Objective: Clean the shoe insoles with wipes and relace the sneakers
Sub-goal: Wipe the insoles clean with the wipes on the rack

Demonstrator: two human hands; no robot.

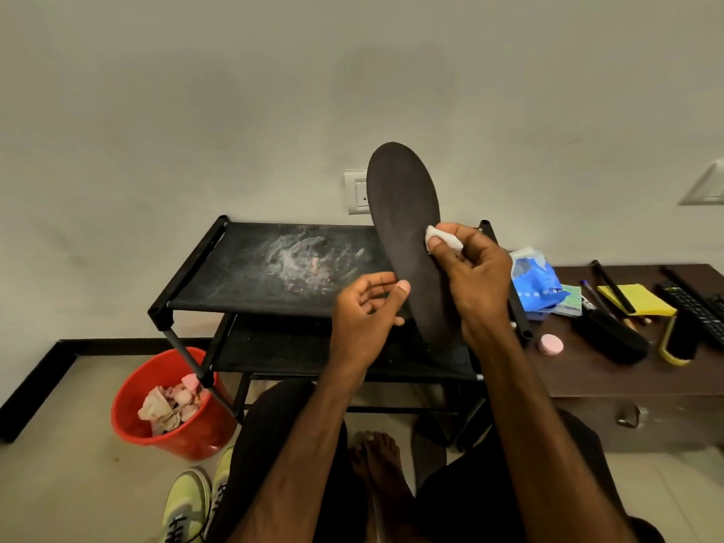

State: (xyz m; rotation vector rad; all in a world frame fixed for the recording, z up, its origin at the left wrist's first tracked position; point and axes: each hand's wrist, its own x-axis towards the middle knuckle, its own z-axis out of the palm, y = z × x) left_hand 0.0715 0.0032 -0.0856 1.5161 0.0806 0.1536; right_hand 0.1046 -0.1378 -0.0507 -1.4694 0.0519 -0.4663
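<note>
The lower right edge of the dark oval insole disappears behind the right hand, whose fingers cover most of the white wipe. Whether the left hand grips the insole cannot be told. The insole hides part of the white wall switch plate. The bottom edge cuts off the yellow-green sneakers at 7 o'clock, and the right edge cuts off the black remote control at 3 o'clock. Print on the blue wipes pack is too small to read.
</note>
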